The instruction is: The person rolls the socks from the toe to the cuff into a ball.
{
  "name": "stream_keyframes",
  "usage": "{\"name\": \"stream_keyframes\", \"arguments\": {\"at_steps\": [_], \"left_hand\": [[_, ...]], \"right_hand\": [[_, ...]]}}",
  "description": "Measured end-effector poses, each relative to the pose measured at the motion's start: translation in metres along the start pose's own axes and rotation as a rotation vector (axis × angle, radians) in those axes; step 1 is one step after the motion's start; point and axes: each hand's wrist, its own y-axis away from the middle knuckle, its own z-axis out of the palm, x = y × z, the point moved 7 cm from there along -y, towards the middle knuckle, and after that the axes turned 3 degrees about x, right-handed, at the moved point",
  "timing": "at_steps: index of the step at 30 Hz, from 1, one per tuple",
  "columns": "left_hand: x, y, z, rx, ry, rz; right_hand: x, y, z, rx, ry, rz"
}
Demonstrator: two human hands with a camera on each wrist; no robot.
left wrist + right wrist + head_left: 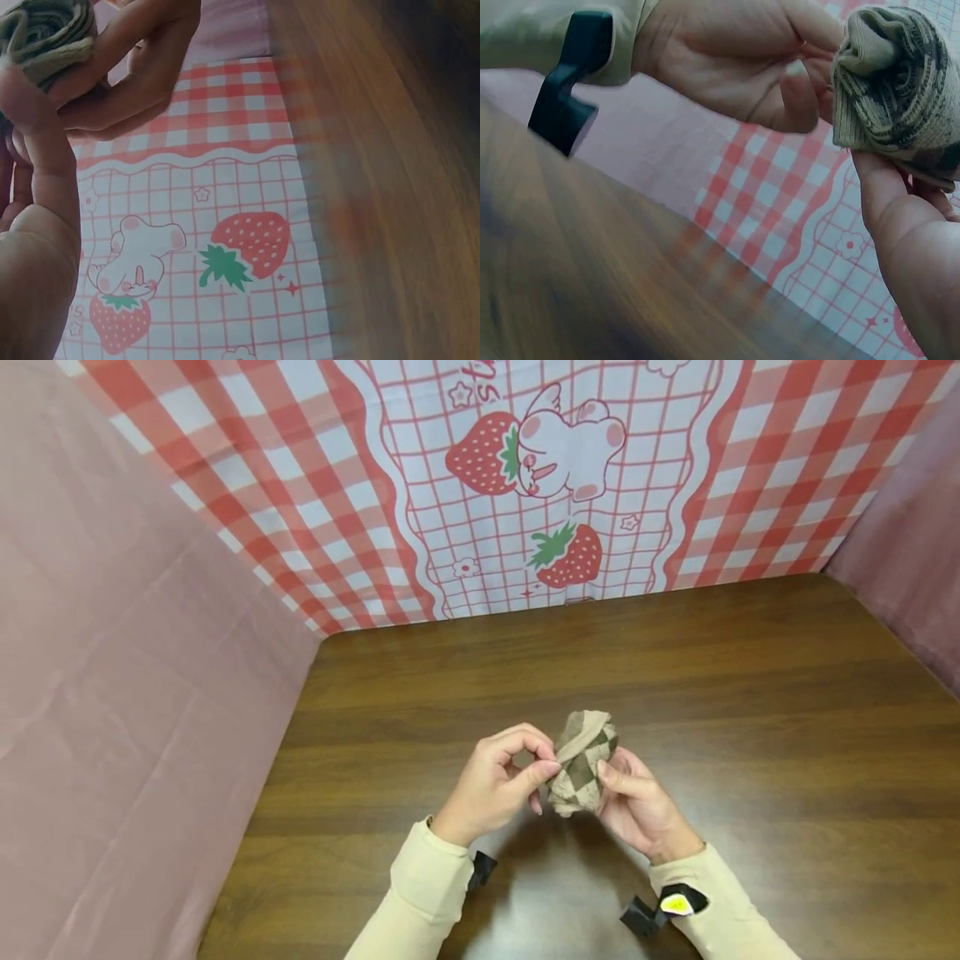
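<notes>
A balled-up beige and brown checked sock bundle [581, 762] is held a little above the brown wooden table [750, 693], between both hands. My left hand [501, 781] pinches its beige cuff with thumb and forefinger. My right hand [637, 806] cradles the bundle from the right and below, thumb against its side. In the right wrist view the sock bundle [896, 86] fills the top right, with the left hand [742, 60] beside it. The left wrist view catches only an edge of the sock bundle [45, 34] at the top left.
A red-and-white checked cloth with strawberries and a bunny [540, 468] hangs behind the table. Pink sheets [112, 693] wall in the left and right sides. Black wrist straps [648, 914] sit on both cream sleeves.
</notes>
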Motion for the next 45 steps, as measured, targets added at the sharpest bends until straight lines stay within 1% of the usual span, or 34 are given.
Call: {"name": "stream_keyframes", "arguments": {"at_steps": [2, 5, 12, 15, 19, 22, 24, 28, 30, 31, 33, 37, 39, 41, 44, 45], "left_hand": [[-0.001, 0.001, -0.001, 0.027, -0.023, 0.021], [0.000, 0.003, -0.001, 0.050, -0.073, 0.071], [0.006, 0.007, 0.006, 0.034, -0.185, 0.189], [0.012, 0.009, 0.010, 0.024, -0.261, 0.261], [0.023, 0.010, 0.020, -0.023, -0.403, 0.370], [0.030, 0.011, 0.028, -0.062, -0.514, 0.436], [0.034, 0.012, 0.034, -0.085, -0.592, 0.471], [0.039, 0.015, 0.046, -0.152, -0.722, 0.515], [0.038, 0.017, 0.049, -0.172, -0.760, 0.514], [0.038, 0.017, 0.050, -0.172, -0.770, 0.507], [0.035, 0.018, 0.047, -0.139, -0.792, 0.480], [0.032, 0.016, 0.037, -0.029, -0.827, 0.431], [0.031, 0.016, 0.033, 0.028, -0.854, 0.436], [0.032, 0.016, 0.031, 0.079, -0.888, 0.454], [0.032, 0.016, 0.029, 0.142, -0.935, 0.470], [0.031, 0.016, 0.028, 0.154, -0.929, 0.465]], "right_hand": [[0.000, 0.000, 0.000, 0.014, -0.023, -0.008], [-0.002, 0.000, -0.002, 0.061, -0.046, -0.042], [-0.015, -0.003, -0.005, 0.207, -0.015, -0.196], [-0.019, -0.004, -0.004, 0.289, 0.012, -0.254], [-0.023, -0.004, -0.004, 0.416, 0.086, -0.325], [-0.025, -0.004, -0.002, 0.487, 0.152, -0.361], [-0.025, -0.003, -0.001, 0.533, 0.174, -0.389], [-0.023, -0.001, -0.004, 0.663, 0.217, -0.432], [-0.020, 0.001, -0.005, 0.707, 0.239, -0.425], [-0.019, 0.002, -0.006, 0.714, 0.252, -0.415], [-0.017, 0.002, -0.006, 0.699, 0.284, -0.392], [-0.017, 0.002, -0.005, 0.603, 0.291, -0.360], [-0.017, 0.002, -0.005, 0.569, 0.281, -0.355], [-0.017, 0.002, -0.006, 0.556, 0.276, -0.342], [-0.017, 0.003, -0.009, 0.575, 0.298, -0.312], [-0.016, 0.003, -0.010, 0.578, 0.309, -0.300]]}}
